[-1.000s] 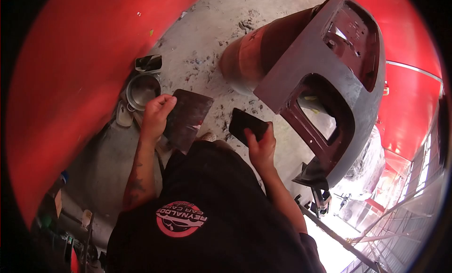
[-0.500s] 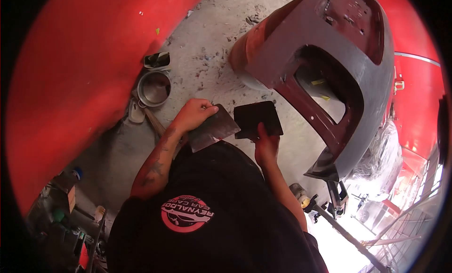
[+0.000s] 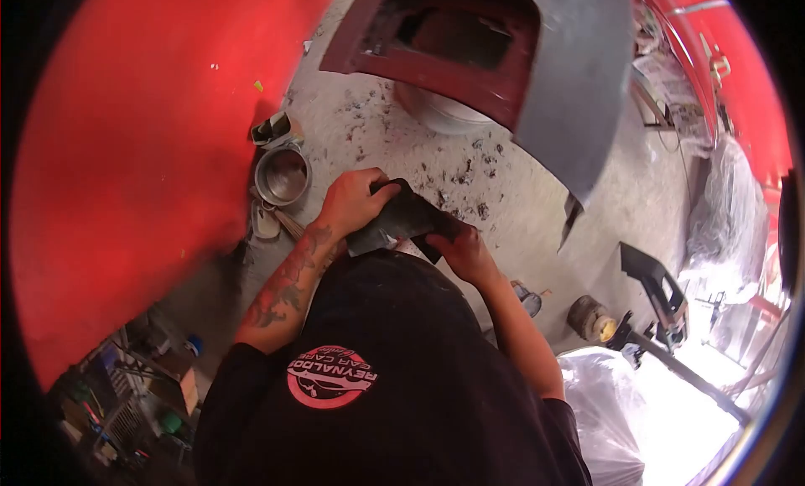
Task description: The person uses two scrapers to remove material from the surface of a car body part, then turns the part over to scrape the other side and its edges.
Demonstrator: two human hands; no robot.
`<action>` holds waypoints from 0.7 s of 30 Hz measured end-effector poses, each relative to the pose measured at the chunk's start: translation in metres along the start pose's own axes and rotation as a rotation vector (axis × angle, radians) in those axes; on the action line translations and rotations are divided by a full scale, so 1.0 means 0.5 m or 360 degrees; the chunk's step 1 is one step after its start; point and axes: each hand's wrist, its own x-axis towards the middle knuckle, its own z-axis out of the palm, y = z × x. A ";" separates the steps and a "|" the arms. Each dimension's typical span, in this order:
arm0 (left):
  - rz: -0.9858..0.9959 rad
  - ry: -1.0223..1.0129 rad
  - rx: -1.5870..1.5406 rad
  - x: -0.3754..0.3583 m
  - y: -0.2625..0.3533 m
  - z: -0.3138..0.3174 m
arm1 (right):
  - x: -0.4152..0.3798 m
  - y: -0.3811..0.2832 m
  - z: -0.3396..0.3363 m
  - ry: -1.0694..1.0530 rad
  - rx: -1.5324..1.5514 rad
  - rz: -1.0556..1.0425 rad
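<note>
Hands: two. The left hand (image 3: 356,204) is pinching one sheet, the left sheet (image 3: 379,224), at its upper edge; the thumb lies on the face toward the camera, and the remaining fingers are bent. The right hand (image 3: 459,249) is pinching a second sheet, the right sheet (image 3: 429,246), between thumb and fingers—part of the grip is hidden.

Sheets: two, both dark. They lie between the two hands, in front of the shirt (image 3: 394,335), and overlap; the exact boundary between them cannot be told.

Left of the left hand: one pot (image 3: 283,175), round and open; one container (image 3: 278,132), just beyond the pot; one large red panel (image 3: 142,159), farther left.

Beyond both hands: one bumper (image 3: 579,83), gray outside and dark red inside, well apart from the hands. One drum (image 3: 443,110) shows partly beneath it—its upper part is hidden. Dark flecks, too many to count, are scattered on the floor (image 3: 386,142) beyond the hands.

Right of the right hand: one can (image 3: 591,318), lying tilted nearer the wearer; one black bracket (image 3: 658,289), farther right; and clear plastic (image 3: 725,226) in two visible masses.
</note>
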 end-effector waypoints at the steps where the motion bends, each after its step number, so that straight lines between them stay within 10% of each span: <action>1: 0.0018 -0.0026 0.0030 -0.004 0.006 0.012 | -0.015 0.006 -0.007 -0.0050 -0.0113 0.0034; 9: 0.0046 -0.0045 0.0476 0.003 0.051 0.079 | -0.122 0.079 -0.037 0.0836 -0.0982 -0.0358; 14: 0.0121 -0.0088 0.0660 0.011 0.090 0.111 | -0.142 0.047 -0.031 0.0690 -0.1370 -0.0823; 21: 0.0228 -0.0179 0.0690 -0.012 0.135 0.122 | -0.107 0.074 -0.040 0.1035 -0.0894 -0.0477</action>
